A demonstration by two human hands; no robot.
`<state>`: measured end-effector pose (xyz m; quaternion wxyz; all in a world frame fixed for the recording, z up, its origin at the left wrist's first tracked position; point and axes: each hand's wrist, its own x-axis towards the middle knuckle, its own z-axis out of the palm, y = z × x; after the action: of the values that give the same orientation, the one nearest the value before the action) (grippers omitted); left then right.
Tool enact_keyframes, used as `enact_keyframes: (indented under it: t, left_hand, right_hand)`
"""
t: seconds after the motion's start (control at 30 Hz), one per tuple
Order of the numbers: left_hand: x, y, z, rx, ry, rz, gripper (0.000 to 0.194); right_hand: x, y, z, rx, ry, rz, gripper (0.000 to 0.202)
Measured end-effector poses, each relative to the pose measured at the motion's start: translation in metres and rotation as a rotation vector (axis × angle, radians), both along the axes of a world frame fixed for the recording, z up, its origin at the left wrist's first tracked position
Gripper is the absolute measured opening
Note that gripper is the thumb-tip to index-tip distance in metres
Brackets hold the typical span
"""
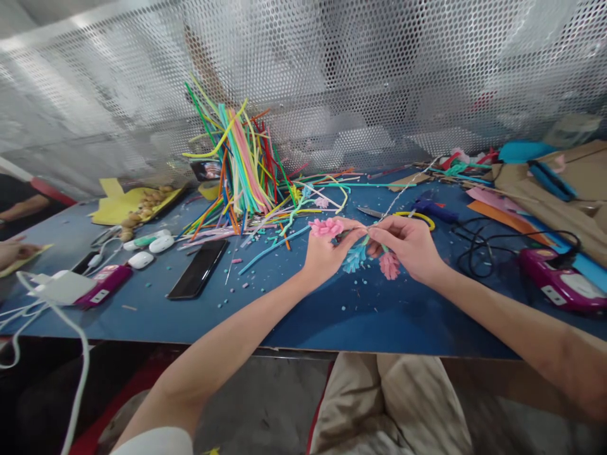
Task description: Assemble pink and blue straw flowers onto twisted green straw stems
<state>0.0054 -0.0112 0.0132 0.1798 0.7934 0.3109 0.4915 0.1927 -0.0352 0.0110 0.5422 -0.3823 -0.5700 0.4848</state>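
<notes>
Both of my hands are pinched together above the blue table [265,316]. My left hand [327,249] grips thin flower stems near a fluffy pink flower [326,227], which rests by its knuckles. My right hand [410,246] pinches the same stems from the right. Below the fingers hang a light blue flower [355,258] and a darker pink flower [389,266]. A thin whitish twisted strand [408,188] rises from the right fingertips toward the back right. How the stems join is hidden by the fingers.
Upright colourful pipe cleaners [246,164] stand at the back. A black phone [199,270] lies left of my hands. Scissors [417,216], a blue glue gun [434,208], black cable and a purple power strip [559,278] are right. Another person's hand [16,253] is far left.
</notes>
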Motion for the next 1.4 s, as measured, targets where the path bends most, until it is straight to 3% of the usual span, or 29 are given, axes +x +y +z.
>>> enact_keyframes:
  t: [0.43,0.7,0.93,1.03,1.1,1.17,1.27,1.4]
  left_hand:
    - [0.008,-0.003,-0.005,-0.264,-0.142,0.05,0.033]
    - [0.008,-0.006,-0.005,-0.502,-0.265,-0.145,0.031]
    - [0.009,-0.01,-0.004,-0.825,-0.437,-0.375,0.04]
    - [0.008,-0.01,-0.002,-0.937,-0.462,-0.469,0.046]
    - [0.007,-0.008,-0.002,-0.926,-0.438,-0.468,0.048]
    - [0.007,-0.006,-0.004,-0.842,-0.399,-0.413,0.043]
    - [0.007,-0.001,-0.008,-0.708,-0.356,-0.342,0.033]
    - [0.003,0.007,-0.009,-0.556,-0.353,-0.223,0.028]
  right_hand:
    - [0.001,-0.004,-0.002,0.249,-0.248,-0.251,0.019]
    - [0.013,0.002,0.001,0.751,-0.549,-0.515,0.006]
    - [0.032,0.011,0.007,1.005,-0.754,-0.414,0.014]
    - [0.033,0.011,0.008,0.916,-0.766,-0.414,0.011]
    - [0.03,0.01,0.008,0.772,-0.669,-0.445,0.007]
    - [0.027,0.01,0.009,0.573,-0.515,-0.425,0.008]
    - [0.023,0.011,0.01,0.321,-0.309,-0.281,0.013]
    - [0.023,0.013,0.014,0.17,-0.21,-0.145,0.013]
